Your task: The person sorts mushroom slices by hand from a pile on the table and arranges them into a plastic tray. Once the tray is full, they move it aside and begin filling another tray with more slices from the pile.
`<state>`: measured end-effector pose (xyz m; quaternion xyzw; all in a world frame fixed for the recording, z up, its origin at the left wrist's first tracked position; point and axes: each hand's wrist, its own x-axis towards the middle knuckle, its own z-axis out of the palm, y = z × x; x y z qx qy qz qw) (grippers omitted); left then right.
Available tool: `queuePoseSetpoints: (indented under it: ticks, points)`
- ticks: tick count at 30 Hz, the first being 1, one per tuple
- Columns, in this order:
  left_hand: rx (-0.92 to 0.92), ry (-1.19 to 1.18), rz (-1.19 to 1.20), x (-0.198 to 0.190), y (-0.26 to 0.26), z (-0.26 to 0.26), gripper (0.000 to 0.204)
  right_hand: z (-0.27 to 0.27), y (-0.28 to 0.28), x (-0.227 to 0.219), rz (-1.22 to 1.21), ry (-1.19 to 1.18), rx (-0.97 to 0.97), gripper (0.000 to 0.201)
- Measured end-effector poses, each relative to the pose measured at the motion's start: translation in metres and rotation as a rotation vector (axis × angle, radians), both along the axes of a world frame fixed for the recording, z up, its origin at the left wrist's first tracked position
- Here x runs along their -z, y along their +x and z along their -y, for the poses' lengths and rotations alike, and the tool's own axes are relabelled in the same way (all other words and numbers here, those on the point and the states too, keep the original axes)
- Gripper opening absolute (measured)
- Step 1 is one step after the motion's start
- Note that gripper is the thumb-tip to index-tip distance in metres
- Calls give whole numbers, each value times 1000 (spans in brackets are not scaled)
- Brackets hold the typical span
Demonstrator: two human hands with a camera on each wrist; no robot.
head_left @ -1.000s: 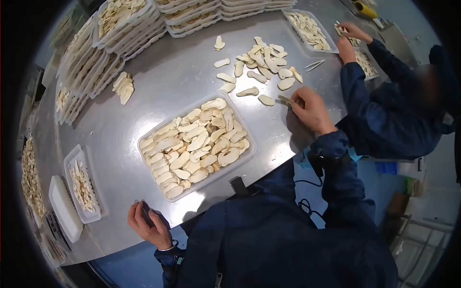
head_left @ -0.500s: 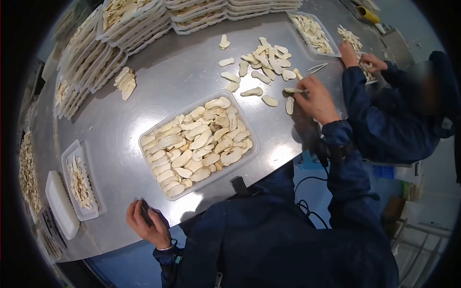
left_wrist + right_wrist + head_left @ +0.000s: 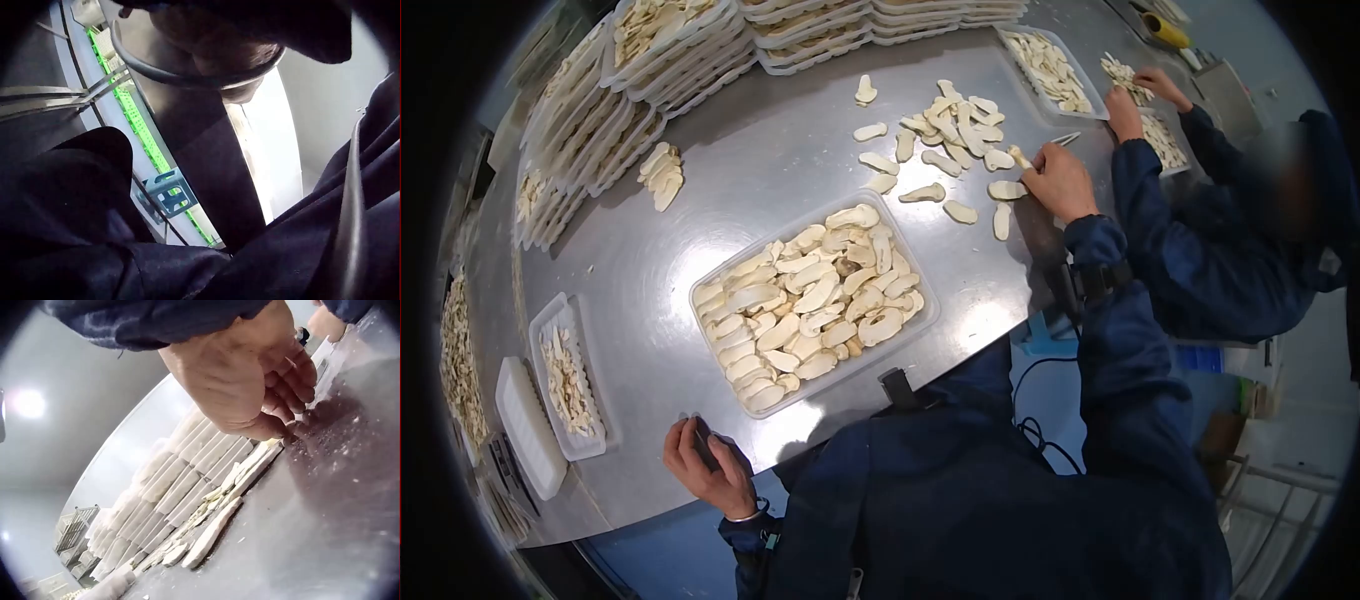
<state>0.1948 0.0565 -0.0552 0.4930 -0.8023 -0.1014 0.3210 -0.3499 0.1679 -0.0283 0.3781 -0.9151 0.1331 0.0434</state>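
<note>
My right hand (image 3: 1062, 183) is at the right of the table, with its thumb and fingertips pinching the end of a yellowish mushroom slice (image 3: 1019, 156). Two pale slices lie just beside it, one flat slice (image 3: 1006, 190) close to the thumb. In the right wrist view the fingers (image 3: 290, 394) curl low over the metal, and the thumb meets a slice end. My left hand (image 3: 708, 468) rests at the table's front edge, fingers loosely bent, holding nothing. Between the hands stands a clear tray (image 3: 932, 305) filled with overlapping mushroom slices. The left fingers are hidden in the left wrist view.
A loose heap of slices (image 3: 960, 125) lies beyond my right hand, near tweezers (image 3: 1067, 138). Stacked filled trays (image 3: 700, 75) line the back. A narrow tray (image 3: 603, 440) is at left. Another person's arm (image 3: 1135, 185) works close at right.
My right hand first carries a slice, sets it down on the table beside another, then moves up to the yellowish slice. The left hand stays put; the other person's hands shift.
</note>
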Motion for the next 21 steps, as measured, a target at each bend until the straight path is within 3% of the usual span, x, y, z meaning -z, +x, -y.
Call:
queuePoseSetpoints:
  ticks: [5,8,11,21]
  points:
    - [-9,-1,17,-3,-1,-1,27,2,-1,-7,108,30,55,22]
    - [-11,-12,36,-5,-2,-1,27,-6,-3,-6,176,-55,-14,21]
    - [-13,-13,47,-5,-1,-1,27,-16,-2,-3,100,-90,-107,18]
    - [-13,17,21,-4,0,-1,28,-13,0,-2,18,-121,-80,27]
